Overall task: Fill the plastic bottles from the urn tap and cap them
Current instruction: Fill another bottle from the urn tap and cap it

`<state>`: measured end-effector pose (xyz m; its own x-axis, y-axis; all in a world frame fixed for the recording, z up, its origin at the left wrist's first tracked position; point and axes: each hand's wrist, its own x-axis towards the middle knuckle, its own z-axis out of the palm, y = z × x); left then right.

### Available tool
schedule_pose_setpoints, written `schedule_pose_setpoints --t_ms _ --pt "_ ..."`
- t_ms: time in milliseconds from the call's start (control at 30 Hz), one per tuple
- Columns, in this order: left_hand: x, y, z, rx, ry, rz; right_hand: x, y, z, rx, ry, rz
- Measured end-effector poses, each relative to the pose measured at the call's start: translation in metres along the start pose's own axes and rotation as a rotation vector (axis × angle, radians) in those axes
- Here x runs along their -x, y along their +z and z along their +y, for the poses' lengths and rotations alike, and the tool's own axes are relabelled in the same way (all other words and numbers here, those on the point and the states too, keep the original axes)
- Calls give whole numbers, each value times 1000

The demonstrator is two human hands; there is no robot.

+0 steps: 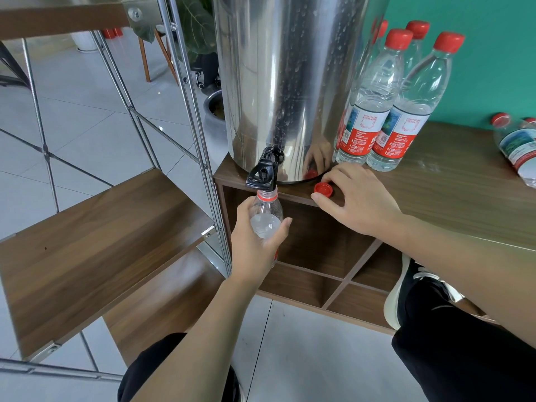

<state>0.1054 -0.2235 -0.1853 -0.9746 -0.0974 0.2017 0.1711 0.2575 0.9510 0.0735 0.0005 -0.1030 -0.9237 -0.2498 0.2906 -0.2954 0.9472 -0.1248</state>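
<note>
A steel urn (287, 82) stands on the wooden cabinet top (452, 198), its black tap (264, 174) hanging over the front edge. My left hand (255, 245) grips an uncapped plastic bottle (266, 216) upright, with its mouth right under the tap. Water shows inside the bottle. My right hand (356, 198) rests on the cabinet top with thumb and fingers around a loose red cap (323, 189) that lies there; whether they pinch it is unclear.
Three capped bottles (406, 105) stand right of the urn, and two more (519, 149) lie at the far right. A metal-framed shelf (95, 233) stands to the left. Open cabinet cubbies (319, 245) sit below the tap. My right foot (406, 291) rests on the cabinet's lower edge.
</note>
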Motion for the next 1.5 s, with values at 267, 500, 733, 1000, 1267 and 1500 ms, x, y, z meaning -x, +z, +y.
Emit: schedule_pose_setpoints --t_ms 267,500,733,1000,1267,1500 --pt "0 0 1 -1 -12 -1 -1 1 0 0 0 -6" --pt "0 0 0 1 -3 7 -2 0 0 -2 -2 -7" --pt "-1 0 0 -5 -3 15 -2 0 1 4 -12 -4" --pt "-1 0 -3 14 -7 8 -2 2 2 1 -16 1" --pt "-1 1 -4 12 -7 6 -2 1 3 7 -9 -5" --pt "-1 1 -4 4 7 13 -2 2 3 5 -17 -4"
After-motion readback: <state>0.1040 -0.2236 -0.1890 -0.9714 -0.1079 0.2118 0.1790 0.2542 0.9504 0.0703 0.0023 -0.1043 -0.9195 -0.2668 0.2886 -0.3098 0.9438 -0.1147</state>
